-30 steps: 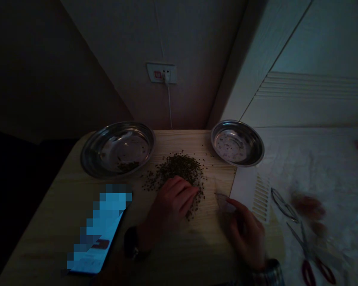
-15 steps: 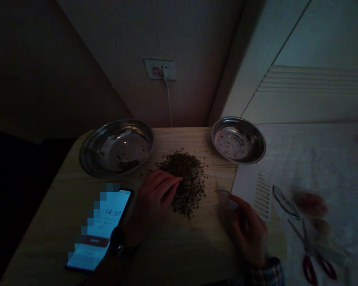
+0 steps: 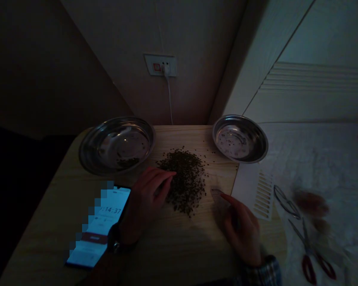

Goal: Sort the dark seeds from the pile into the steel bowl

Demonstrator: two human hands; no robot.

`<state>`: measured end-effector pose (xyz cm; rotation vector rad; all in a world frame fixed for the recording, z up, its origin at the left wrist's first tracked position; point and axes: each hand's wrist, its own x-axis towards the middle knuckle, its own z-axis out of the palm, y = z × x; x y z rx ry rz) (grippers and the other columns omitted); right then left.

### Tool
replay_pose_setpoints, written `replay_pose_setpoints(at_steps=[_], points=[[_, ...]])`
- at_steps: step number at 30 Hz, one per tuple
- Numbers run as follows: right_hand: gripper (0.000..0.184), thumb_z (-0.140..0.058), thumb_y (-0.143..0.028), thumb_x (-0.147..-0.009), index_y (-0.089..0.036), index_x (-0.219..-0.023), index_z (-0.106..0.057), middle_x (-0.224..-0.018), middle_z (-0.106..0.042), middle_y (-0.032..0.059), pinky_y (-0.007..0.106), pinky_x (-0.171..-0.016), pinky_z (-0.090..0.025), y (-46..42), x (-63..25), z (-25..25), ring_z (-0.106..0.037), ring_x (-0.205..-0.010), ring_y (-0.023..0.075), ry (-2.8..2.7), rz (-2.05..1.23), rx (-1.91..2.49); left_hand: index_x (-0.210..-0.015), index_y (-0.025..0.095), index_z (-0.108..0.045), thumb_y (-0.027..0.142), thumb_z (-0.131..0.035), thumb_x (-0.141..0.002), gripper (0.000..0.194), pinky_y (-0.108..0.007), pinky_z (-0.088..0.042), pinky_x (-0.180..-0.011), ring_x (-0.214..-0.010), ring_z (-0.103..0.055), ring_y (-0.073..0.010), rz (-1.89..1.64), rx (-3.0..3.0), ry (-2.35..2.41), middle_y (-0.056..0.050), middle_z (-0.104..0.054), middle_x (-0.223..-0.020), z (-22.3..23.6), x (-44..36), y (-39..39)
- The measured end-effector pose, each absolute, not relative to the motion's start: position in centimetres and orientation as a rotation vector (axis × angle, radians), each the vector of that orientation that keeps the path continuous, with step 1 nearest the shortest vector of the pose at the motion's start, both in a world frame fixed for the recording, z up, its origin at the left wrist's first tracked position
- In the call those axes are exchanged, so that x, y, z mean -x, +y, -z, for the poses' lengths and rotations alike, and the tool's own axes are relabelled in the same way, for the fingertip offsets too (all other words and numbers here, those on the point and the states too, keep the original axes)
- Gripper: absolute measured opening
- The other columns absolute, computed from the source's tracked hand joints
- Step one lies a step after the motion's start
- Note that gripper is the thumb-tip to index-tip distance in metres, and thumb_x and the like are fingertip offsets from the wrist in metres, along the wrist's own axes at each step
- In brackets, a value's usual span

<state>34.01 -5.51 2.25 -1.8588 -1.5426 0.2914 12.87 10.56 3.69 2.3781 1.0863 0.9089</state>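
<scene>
A loose pile of small dark seed-like grains (image 3: 186, 178) lies spread on a pale wooden table. My left hand (image 3: 150, 186), with a watch (image 3: 115, 238) at its wrist, is at the pile's left edge. Its thumb and forefinger come together in a pinch, and anything between them is too small to make out. Right of the grains, my right hand (image 3: 243, 226) grips a small clear plastic piece (image 3: 217, 195) between its fingers, tilted toward the pile. Dim light hides the exact kind of that piece.
A steel bowl (image 3: 86, 159) holding some dark grains stands behind left; a second steel bowl (image 3: 261, 149) with a few specks stands behind right. A lit phone (image 3: 100, 230) lies left. A white comb-like piece (image 3: 264, 194), metal loops (image 3: 286, 202) and red-handled scissors (image 3: 308, 254) lie right.
My left hand has drawn back slightly to the left from the grains. My right hand has moved a little left with the clear plastic piece, nearer the pile.
</scene>
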Motion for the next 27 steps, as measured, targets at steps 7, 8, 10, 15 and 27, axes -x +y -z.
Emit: replay_pose_setpoints(at_steps=[7, 8, 10, 15, 27], points=[[0.036, -0.048, -0.017, -0.085, -0.02, -0.12, -0.055, -0.069, -0.055, -0.0004, 0.028, -0.057, -0.046, -5.6, -34.1, -2.1, -0.053, -0.059, 0.0149, -1.427, -0.209, 1.924, -0.101, 0.024, -0.064, 0.019, -0.054, -0.09, 0.016, -0.035, -0.05, -0.078, -0.087, -0.06, -0.019, -0.947, -2.391, 1.143, -0.001, -0.067, -0.092, -3.8, -12.6, 10.9], [0.036, -0.048, -0.016, -0.085, -0.02, -0.12, -0.055, -0.068, -0.055, -0.0005, 0.028, -0.057, -0.046, -5.5, -34.0, -2.1, -0.053, -0.059, 0.0151, -1.449, -0.226, 1.918, -0.1, 0.024, -0.064, 0.02, -0.053, -0.09, 0.016, -0.035, -0.05, -0.078, -0.087, -0.06, -0.0192, -0.943, -2.381, 1.166, -0.001, -0.067, -0.092, -3.8, -12.5, 11.0], [0.038, -0.047, -0.016, -0.085, -0.02, -0.122, -0.054, -0.068, -0.056, -0.0004, 0.028, -0.057, -0.047, -5.4, -34.0, -2.1, -0.054, -0.06, 0.0158, -1.506, -0.262, 1.889, -0.098, 0.024, -0.065, 0.021, -0.053, -0.09, 0.015, -0.035, -0.05, -0.079, -0.086, -0.061, -0.0192, -0.94, -2.353, 1.222, -0.001, -0.066, -0.091, -3.8, -12.5, 11.1], [0.045, -0.046, -0.013, -0.085, -0.021, -0.129, -0.047, -0.075, -0.059, 0.001, 0.03, -0.06, -0.048, -5.3, -34.0, -2.0, -0.055, -0.063, 0.0165, -1.603, -0.332, 1.824, -0.097, 0.024, -0.065, 0.023, -0.053, -0.09, 0.014, -0.036, -0.049, -0.082, -0.088, -0.061, -0.0195, -0.978, -2.266, 1.353, -0.001, -0.066, -0.092, -3.5, -12.2, 11.5], [0.042, -0.047, -0.018, -0.089, -0.021, -0.132, -0.045, -0.083, -0.062, 0.004, 0.031, -0.064, -0.051, -5.1, -33.8, -1.6, -0.059, -0.07, 0.0178, -1.556, -0.322, 1.88, -0.099, 0.024, -0.065, 0.02, -0.052, -0.09, 0.016, -0.035, -0.048, -0.081, -0.089, -0.06, -0.0187, -0.972, -2.241, 1.32, -0.001, -0.065, -0.094, -3.3, -12.0, 11.5]])
